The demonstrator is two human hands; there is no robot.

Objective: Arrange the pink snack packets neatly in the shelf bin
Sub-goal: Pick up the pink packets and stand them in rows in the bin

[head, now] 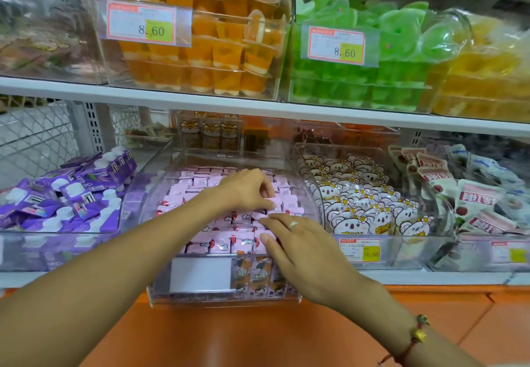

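left hand [248, 190]: reaches into the middle bin, fingers curled down, fingertips pinching the top edge of a small pink snack packet [272, 203] in the standing rows. right hand [301, 244]: laid palm-down over the front right of the same rows, fingers spread and nearly flat, pressing on the packets; no grip on any one packet can be made out. a silver ring [293, 224] is on one finger, and a red cord bracelet with gold and green beads [417, 335] is at the wrist.

the pink snack packets [220, 232] stand in rows inside the clear plastic shelf bin [223, 296], which juts out past the lower shelf edge. a blank white label holder [200, 275] is on its front wall.

left-hand bin: purple pouches with white caps [71, 191], loosely heaped. right-hand bin: white koala-face packets [361, 206], overlapping in rows, with a price tag [360, 249] below. far right: white and red pouches [476, 203].

upper shelf: orange jelly cups [206, 51] and green jelly cups [372, 80] in clear bins, each bearing a tag reading 8.60.

below the shelf: orange cabinet surface [258, 338].
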